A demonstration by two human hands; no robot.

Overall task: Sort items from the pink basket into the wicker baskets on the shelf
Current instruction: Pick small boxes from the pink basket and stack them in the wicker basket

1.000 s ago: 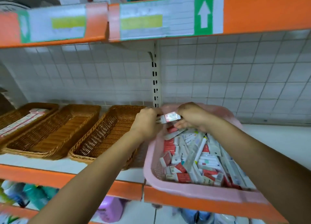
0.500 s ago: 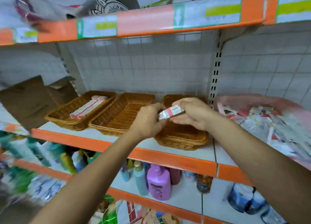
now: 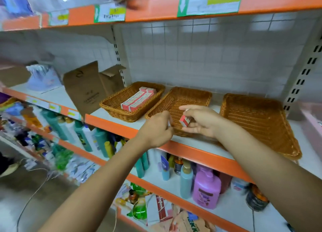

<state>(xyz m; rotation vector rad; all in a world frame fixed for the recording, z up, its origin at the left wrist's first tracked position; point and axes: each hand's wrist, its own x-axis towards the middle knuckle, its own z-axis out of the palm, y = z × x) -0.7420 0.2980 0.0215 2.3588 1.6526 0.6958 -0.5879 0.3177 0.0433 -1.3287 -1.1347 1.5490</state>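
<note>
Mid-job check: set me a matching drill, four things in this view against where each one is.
1 small red-and-white box
2 row of red-and-white boxes
3 brown cardboard sheet
4 purple plastic bottle

a on the lower shelf
b in the left wicker basket
c pinched in the right hand
d upright, left of the left wicker basket

Pairs: 1-c, 2-b, 3-d, 4-a

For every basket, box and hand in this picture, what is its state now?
Left wicker basket: holds red and white boxes.
Middle wicker basket: looks empty.
Right wicker basket: empty.
Small box: pinched by right hand, at the middle wicker basket.
Left hand: fingers curled, grip unclear.
Cardboard box: flaps open.
</note>
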